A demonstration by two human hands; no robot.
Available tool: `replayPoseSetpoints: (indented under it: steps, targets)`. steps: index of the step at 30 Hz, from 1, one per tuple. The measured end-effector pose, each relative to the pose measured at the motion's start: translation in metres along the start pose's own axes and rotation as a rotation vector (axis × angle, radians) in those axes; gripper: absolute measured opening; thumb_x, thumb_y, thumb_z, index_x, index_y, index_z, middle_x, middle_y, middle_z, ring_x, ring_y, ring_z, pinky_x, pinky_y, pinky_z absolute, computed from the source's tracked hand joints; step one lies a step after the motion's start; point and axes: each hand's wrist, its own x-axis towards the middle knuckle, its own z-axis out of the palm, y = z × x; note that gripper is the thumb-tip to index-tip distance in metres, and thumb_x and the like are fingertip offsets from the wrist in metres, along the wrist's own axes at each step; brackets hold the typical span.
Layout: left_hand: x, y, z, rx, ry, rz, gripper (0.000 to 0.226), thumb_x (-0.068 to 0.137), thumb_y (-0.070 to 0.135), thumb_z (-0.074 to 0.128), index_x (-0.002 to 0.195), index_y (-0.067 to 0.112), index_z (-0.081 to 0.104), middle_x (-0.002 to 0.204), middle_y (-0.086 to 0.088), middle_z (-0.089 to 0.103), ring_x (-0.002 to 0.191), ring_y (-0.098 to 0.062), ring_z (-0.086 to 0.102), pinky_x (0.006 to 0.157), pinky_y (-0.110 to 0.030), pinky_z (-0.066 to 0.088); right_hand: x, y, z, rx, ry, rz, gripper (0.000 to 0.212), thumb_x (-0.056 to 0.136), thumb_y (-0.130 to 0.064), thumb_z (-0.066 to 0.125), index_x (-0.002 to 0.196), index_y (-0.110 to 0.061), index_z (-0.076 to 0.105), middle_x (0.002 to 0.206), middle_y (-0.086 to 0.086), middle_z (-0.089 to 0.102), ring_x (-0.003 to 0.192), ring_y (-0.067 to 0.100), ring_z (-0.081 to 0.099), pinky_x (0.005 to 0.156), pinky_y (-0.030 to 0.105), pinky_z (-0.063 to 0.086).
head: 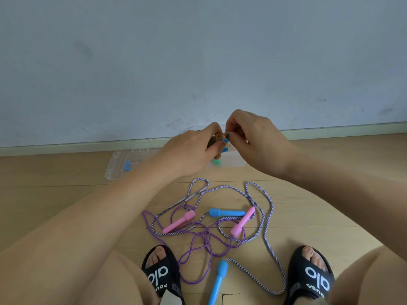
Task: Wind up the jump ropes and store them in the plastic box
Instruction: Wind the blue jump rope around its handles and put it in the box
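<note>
Nearest, a blue handle (218, 282) lies lengthwise toward the camera among loose purple ropes (198, 238) on the floor. Above the clear plastic box (114, 170), left hand (187, 150) and right hand (255, 142) fingers pinch a wound orange rope bundle (221, 139).

Soft daylight, wide-angle edge distortion

Floor (66, 190) holds two pink handles (178, 222), two blue handles (226, 212), two loose ropes (267, 203), two slippers (161, 275), one box (114, 170).
</note>
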Motion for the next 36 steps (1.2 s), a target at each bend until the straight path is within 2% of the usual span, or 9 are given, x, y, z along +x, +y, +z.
replayPoseSetpoints:
  steps: [5, 8, 11, 14, 19, 25, 27, 30, 36]
  targets:
    - [0.009, -0.004, 0.002, 0.002, 0.007, -0.027, 0.020, 0.103, 0.041, 0.038, 0.110, 0.026, 0.049, 0.071, 0.024, 0.054, 0.071, -0.007, 0.053, 0.057, -0.030, 0.035, 0.012, 0.000, -0.002, 0.112, -0.101, 0.153, 0.006, 0.096, -0.012, 0.050, 0.092, -0.013, 0.056, 0.084, 0.002, 0.065, 0.078, 0.019, 0.063, 0.069, 0.031, 0.050]
    - [0.017, -0.002, -0.001, -0.069, 0.071, -0.077, 0.023, 0.102, 0.044, 0.038, 0.110, 0.026, 0.048, 0.071, 0.020, 0.055, 0.064, -0.008, 0.055, 0.056, -0.030, 0.036, 0.024, 0.007, -0.009, 0.282, -0.013, 0.336, 0.007, 0.096, -0.017, 0.054, 0.094, -0.014, 0.061, 0.083, 0.002, 0.071, 0.074, 0.013, 0.070, 0.072, 0.022, 0.054]
    - [0.026, -0.004, 0.003, -0.497, 0.017, -0.228, 0.029, 0.101, 0.046, 0.041, 0.113, 0.021, 0.048, 0.088, 0.008, 0.068, 0.059, -0.015, 0.064, 0.054, -0.026, 0.048, 0.033, 0.020, -0.010, 0.533, 0.025, 0.601, 0.019, 0.096, -0.026, 0.057, 0.109, -0.012, 0.057, 0.100, 0.009, 0.069, 0.086, 0.018, 0.072, 0.082, 0.033, 0.059]
    - [0.037, -0.002, 0.009, -0.887, -0.085, -0.375, 0.035, 0.099, 0.049, 0.046, 0.116, 0.018, 0.045, 0.103, -0.007, 0.069, 0.069, -0.026, 0.069, 0.070, -0.041, 0.059, 0.032, 0.027, -0.007, 0.792, -0.134, 0.826, 0.032, 0.092, -0.027, 0.065, 0.119, -0.012, 0.057, 0.118, 0.014, 0.063, 0.100, 0.026, 0.070, 0.089, 0.042, 0.059]
    - [0.060, -0.002, 0.012, -1.097, -0.153, -0.493, 0.029, 0.101, 0.037, 0.040, 0.108, 0.014, 0.056, 0.099, -0.014, 0.058, 0.082, -0.034, 0.064, 0.091, -0.051, 0.054, 0.044, 0.037, 0.013, 0.928, -0.406, 0.846, 0.034, 0.089, -0.027, 0.066, 0.120, -0.011, 0.065, 0.118, 0.015, 0.067, 0.103, 0.027, 0.071, 0.096, 0.042, 0.055]
    - [0.107, -0.038, 0.033, -1.358, -0.257, -0.578, 0.041, 0.101, 0.036, 0.030, 0.130, 0.021, 0.055, 0.116, -0.020, 0.059, 0.095, -0.039, 0.071, 0.094, -0.048, 0.054, 0.079, 0.091, 0.059, 0.863, -0.230, 0.989, 0.038, 0.082, -0.014, 0.075, 0.118, -0.008, 0.064, 0.111, 0.012, 0.071, 0.095, 0.022, 0.072, 0.079, 0.032, 0.060]
    - [0.127, -0.057, 0.056, -1.286, -0.214, -0.619, 0.039, 0.099, 0.038, 0.034, 0.129, 0.023, 0.054, 0.118, -0.018, 0.059, 0.093, -0.035, 0.072, 0.092, -0.045, 0.055, 0.089, 0.120, 0.082, 0.846, -0.134, 1.073, 0.046, 0.079, -0.010, 0.077, 0.120, -0.002, 0.057, 0.106, 0.017, 0.070, 0.085, 0.024, 0.074, 0.072, 0.032, 0.062]
    - [0.153, -0.100, 0.098, -0.669, -0.116, -0.587, 0.032, 0.094, 0.039, 0.042, 0.120, 0.023, 0.052, 0.111, -0.010, 0.062, 0.091, -0.028, 0.067, 0.084, -0.038, 0.055, 0.109, 0.162, 0.111, 0.769, -0.078, 1.127, 0.048, 0.078, -0.007, 0.076, 0.120, 0.004, 0.055, 0.092, 0.019, 0.069, 0.072, 0.023, 0.070, 0.076, 0.034, 0.062]
    - [0.176, -0.165, 0.178, -0.038, -0.245, -0.278, 0.031, 0.095, 0.034, 0.053, 0.124, 0.021, 0.052, 0.114, 0.000, 0.055, 0.097, -0.020, 0.054, 0.085, -0.034, 0.047, 0.148, 0.244, 0.183, 0.590, -0.139, 1.167, 0.033, 0.077, -0.006, 0.070, 0.108, 0.001, 0.061, 0.107, 0.016, 0.069, 0.093, 0.026, 0.069, 0.088, 0.039, 0.057]
